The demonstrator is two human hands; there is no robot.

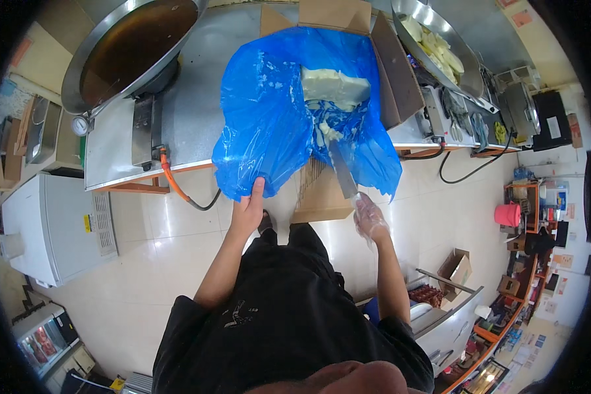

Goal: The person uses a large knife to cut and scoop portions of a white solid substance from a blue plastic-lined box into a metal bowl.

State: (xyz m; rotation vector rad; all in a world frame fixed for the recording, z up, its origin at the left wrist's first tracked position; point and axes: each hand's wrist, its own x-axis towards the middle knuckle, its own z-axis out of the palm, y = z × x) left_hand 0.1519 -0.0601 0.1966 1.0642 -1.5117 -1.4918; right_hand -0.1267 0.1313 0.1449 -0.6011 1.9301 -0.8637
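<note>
My left hand [250, 207] is bare and grips the near left edge of a blue plastic liner [266, 128]. The liner spreads over an opened cardboard box [399, 74] on the steel counter. Inside lies a block of pale, fat-like food [335, 87], with smaller pieces in front of it. In a clear plastic glove, my right hand [370, 216] is closed around the near end of a long knife [344, 172]; its handle is mostly hidden. The blade points away from me, its tip by the loose pale pieces.
On the left of the steel counter [197, 98] a large wok [74, 74] holds brown liquid, with a dial thermometer [80, 125] at its rim. A second wok [473, 81], right, holds pale chunks. Hoses hang from the counter's front edge. A white chest appliance [54, 226] stands left.
</note>
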